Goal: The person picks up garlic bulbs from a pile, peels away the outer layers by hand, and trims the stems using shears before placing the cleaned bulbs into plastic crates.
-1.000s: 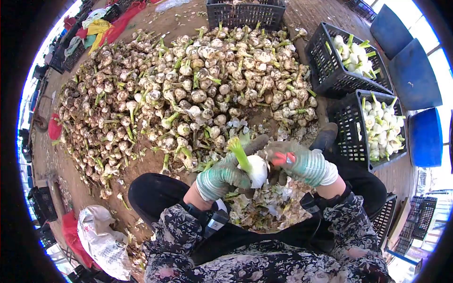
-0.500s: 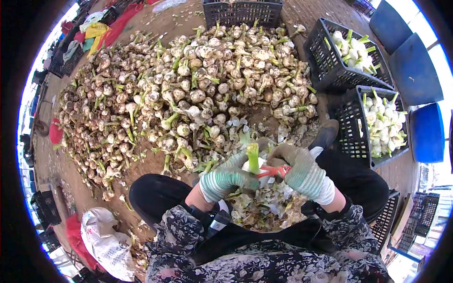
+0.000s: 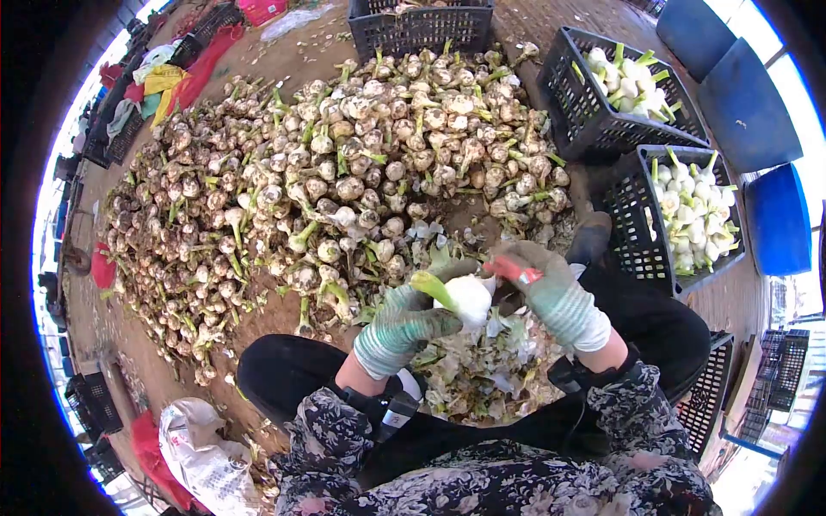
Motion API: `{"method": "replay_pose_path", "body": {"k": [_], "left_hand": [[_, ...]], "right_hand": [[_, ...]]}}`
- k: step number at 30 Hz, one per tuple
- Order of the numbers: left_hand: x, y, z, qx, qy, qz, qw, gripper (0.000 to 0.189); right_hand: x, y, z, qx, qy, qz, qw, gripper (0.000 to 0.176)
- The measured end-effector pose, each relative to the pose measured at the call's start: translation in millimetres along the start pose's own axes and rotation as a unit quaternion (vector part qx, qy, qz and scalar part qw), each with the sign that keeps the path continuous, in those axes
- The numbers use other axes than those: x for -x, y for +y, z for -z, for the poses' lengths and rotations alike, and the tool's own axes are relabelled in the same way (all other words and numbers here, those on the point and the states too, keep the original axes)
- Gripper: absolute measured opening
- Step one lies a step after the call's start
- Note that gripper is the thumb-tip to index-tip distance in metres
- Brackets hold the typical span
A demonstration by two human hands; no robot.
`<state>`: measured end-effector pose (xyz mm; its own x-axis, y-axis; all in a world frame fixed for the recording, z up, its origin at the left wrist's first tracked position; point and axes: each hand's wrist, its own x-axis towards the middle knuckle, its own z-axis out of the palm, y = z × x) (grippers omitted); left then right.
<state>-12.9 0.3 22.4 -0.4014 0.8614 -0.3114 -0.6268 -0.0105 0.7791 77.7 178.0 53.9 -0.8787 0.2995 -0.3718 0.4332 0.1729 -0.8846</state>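
Note:
A peeled white garlic bulb (image 3: 470, 298) with a short green stem lies tilted in my left hand (image 3: 404, 325), the gloved fingers closed around its stem side. My right hand (image 3: 538, 279), gloved too, is just to the right of the bulb. Its fingers are curled on a small red tool (image 3: 514, 270), whose working end is hidden. Below both hands, peeled garlic skins (image 3: 486, 370) are heaped between my legs. In front spreads a large pile of unpeeled garlic bulbs (image 3: 344, 185) with cut stems.
At the right, a black crate (image 3: 650, 228) and another black crate (image 3: 594, 125) hold white garlic. A further black crate (image 3: 422, 33) stands behind the pile. Blue panels (image 3: 747, 112) line the far right. A white sack (image 3: 202, 460) lies at lower left.
The bulb has turned from stem upright to stem pointing left, showing its white side. My right hand with the red tool has moved slightly up, away from the stem.

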Motion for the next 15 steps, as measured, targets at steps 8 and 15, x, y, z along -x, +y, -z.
{"method": "replay_pose_path", "body": {"k": [8,15], "left_hand": [[-12.4,-18.1,-2.5,-0.006,0.162,-0.094,0.982,0.069],[-3.8,-10.8,-3.4,0.155,0.137,-0.148,0.967,0.054]], "right_hand": [[6.8,-0.3,-35.6,0.066,0.097,0.152,0.981,0.022],[-0.7,7.1,-46.7,-0.221,0.044,0.121,0.967,0.032]]}}
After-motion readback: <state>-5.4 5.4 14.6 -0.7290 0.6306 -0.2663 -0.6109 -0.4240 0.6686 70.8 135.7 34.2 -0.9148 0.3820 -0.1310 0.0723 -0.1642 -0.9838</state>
